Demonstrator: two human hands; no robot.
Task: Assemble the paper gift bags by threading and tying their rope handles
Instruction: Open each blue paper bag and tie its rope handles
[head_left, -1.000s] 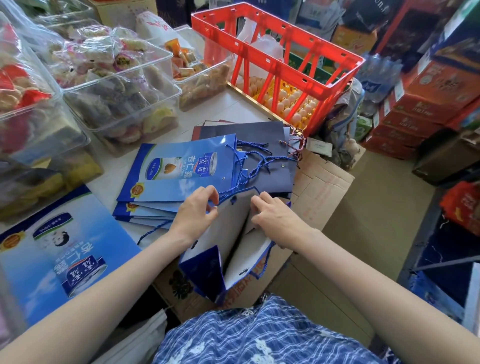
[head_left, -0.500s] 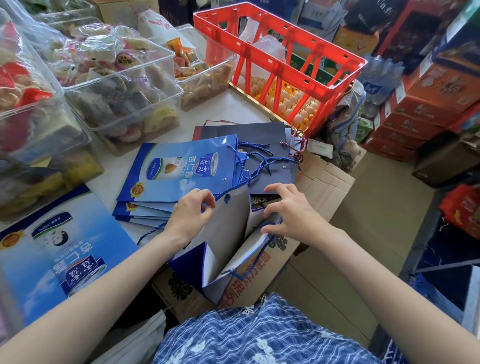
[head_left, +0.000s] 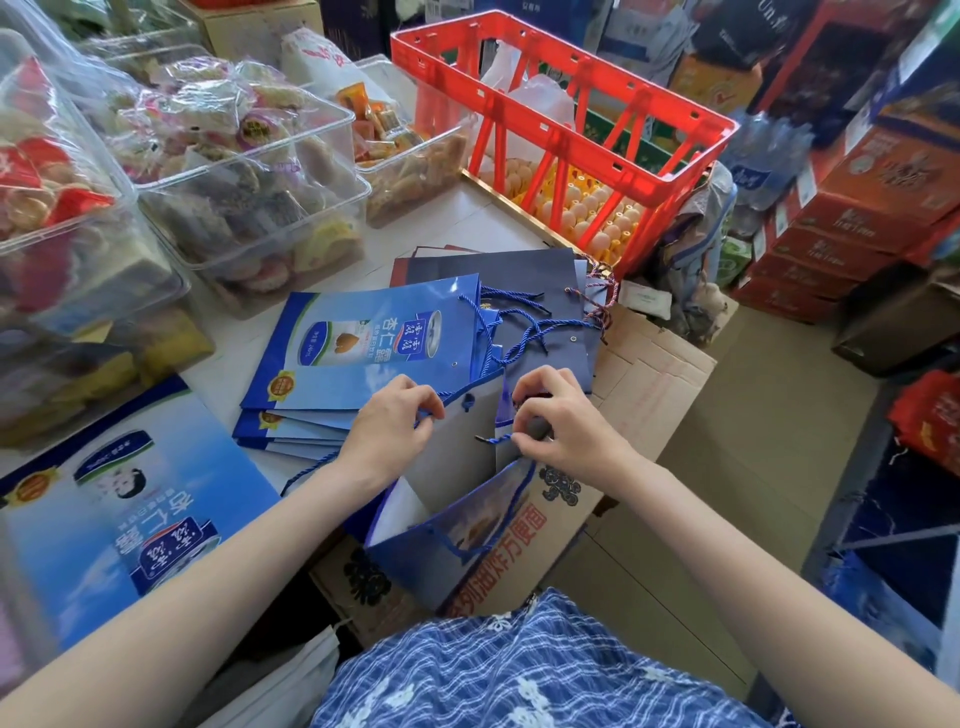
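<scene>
A blue paper gift bag (head_left: 457, 519) stands open in front of me, its white inside facing up. My left hand (head_left: 389, 426) pinches the top edge of the bag's far panel beside a knotted rope end (head_left: 469, 401). My right hand (head_left: 558, 421) pinches a short end of blue rope (head_left: 493, 440) that sticks out at the panel's inner side. A stack of flat blue bags (head_left: 363, 343) with blue rope handles (head_left: 519, 332) lies on the table just beyond my hands.
Clear plastic tubs of wrapped snacks (head_left: 249, 171) fill the table's left and back. A red crate (head_left: 561, 130) stands over trays of eggs at the back. A brown cardboard box (head_left: 654, 384) sits under the bag on the right. Another large flat blue bag (head_left: 114, 519) lies at the left.
The bag has been turned more upright and opened wider. My right hand came out from the bag's inside, moved up to the top edge and now pinches a rope end.
</scene>
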